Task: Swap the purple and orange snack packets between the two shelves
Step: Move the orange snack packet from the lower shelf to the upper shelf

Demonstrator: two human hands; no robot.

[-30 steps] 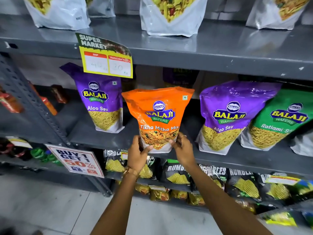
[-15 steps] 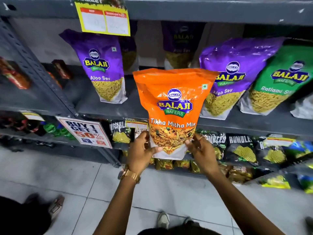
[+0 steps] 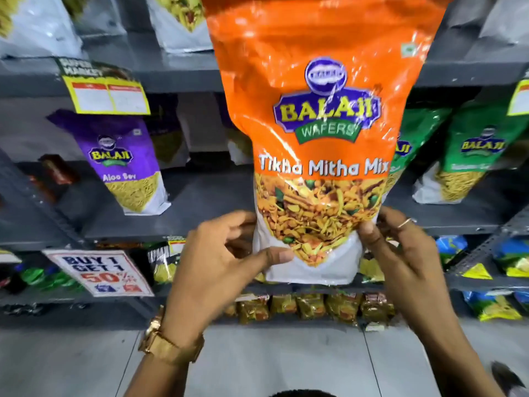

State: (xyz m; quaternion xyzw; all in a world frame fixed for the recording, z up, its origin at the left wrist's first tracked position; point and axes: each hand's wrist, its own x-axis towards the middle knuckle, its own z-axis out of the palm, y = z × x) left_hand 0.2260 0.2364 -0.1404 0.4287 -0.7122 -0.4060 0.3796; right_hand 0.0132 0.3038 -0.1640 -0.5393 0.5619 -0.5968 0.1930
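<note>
A large orange snack packet [image 3: 320,81] marked Tikha Mitha Mix fills the middle of the head view, held upright close to the camera, clear of the shelves. My left hand [image 3: 220,259] grips its lower left corner, thumb across the front. My right hand [image 3: 400,247] grips the lower right corner. One purple Aloo Sev packet [image 3: 123,159] leans on the middle shelf [image 3: 200,202] at the left. The other purple packet is hidden behind the orange one.
Green packets [image 3: 469,156] stand on the middle shelf at the right. White packets [image 3: 34,24] sit on the upper shelf [image 3: 177,73]. A yellow price tag [image 3: 106,93] and a red offer sign [image 3: 98,272] hang off the shelf edges. Small packets line the lower shelves above the tiled floor [image 3: 272,359].
Both hands have lifted the orange packet off the middle shelf and drawn it up and toward the camera. It now covers the purple packet at the right.
</note>
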